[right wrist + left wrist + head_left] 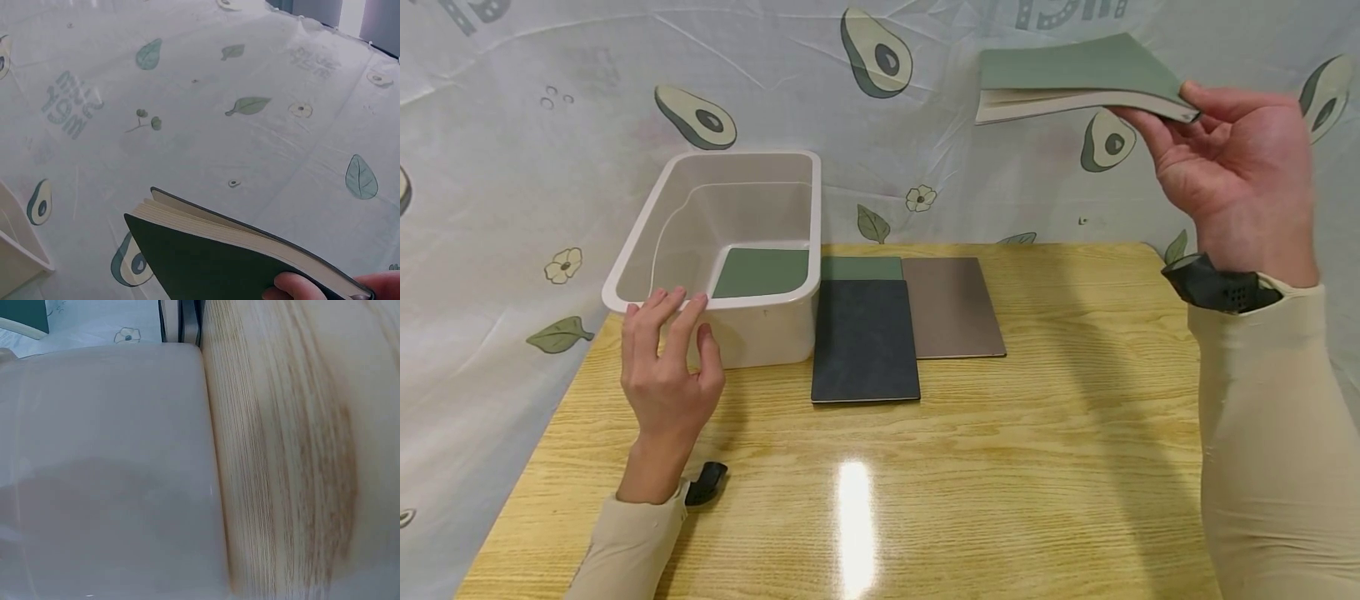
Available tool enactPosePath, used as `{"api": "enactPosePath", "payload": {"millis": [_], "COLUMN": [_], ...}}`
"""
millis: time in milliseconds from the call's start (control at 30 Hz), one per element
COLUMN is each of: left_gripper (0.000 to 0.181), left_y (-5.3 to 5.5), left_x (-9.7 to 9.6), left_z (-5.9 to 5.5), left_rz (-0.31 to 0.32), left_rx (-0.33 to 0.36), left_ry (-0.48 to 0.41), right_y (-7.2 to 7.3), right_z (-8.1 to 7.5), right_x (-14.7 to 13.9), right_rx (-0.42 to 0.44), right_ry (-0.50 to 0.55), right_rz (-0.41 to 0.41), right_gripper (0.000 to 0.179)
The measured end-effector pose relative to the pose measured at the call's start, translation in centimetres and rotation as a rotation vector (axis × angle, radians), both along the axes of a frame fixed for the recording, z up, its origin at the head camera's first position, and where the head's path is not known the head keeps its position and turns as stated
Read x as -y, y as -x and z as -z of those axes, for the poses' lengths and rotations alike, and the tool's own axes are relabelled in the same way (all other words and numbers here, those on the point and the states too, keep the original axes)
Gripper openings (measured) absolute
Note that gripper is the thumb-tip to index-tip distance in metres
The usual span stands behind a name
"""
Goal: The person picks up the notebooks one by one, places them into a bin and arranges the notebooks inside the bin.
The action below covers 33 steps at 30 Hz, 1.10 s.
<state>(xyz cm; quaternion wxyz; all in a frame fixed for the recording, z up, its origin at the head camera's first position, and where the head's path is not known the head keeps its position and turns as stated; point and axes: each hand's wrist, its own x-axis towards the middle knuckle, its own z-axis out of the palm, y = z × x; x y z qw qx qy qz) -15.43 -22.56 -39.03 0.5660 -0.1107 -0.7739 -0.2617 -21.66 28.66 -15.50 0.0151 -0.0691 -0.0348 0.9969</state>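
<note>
High at the right, my right hand pinches a green notebook by one corner, thumb on one cover and fingers on the other. Its pages part slightly at the far end, and the right wrist view shows the dark green cover and page edges. My left hand rests its fingertips on the near rim of a white plastic bin, thumb in front of the wall. Inside the bin lies another green notebook. The left wrist view shows the bin's wall but no fingers.
Right of the bin, a black notebook lies on the wooden table, partly over a green notebook. A brown notebook lies beside them. An avocado-print sheet hangs behind the table.
</note>
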Motion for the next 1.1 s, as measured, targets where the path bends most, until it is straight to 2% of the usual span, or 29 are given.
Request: {"api": "enactPosePath", "payload": {"millis": [200,400,567,1100], "left_gripper": [0.031,0.03,0.03,0.031], "left_y": [0.0,0.0,0.0,0.0], "left_x": [0.0,-0.2,-0.2,0.0], "left_z": [0.0,0.0,0.0,-0.1], "left_rz": [-0.003,-0.006,-0.01,-0.005], "left_rx": [0.0,0.0,-0.004,0.004], "left_ry": [0.007,0.003,0.008,0.011], "right_y": [0.0,0.1,0.1,-0.3], "right_z": [0.1,-0.1,-0.2,-0.7], "right_x": [0.1,0.2,0.4,1.2], "right_rx": [0.003,0.006,-0.001,-0.015], "right_ry": [0.002,0.003,0.019,0.05], "right_rz": [0.006,-0.009,-0.022,-0.039], "right_gripper": [0.069,0.054,0.051,0.056]}}
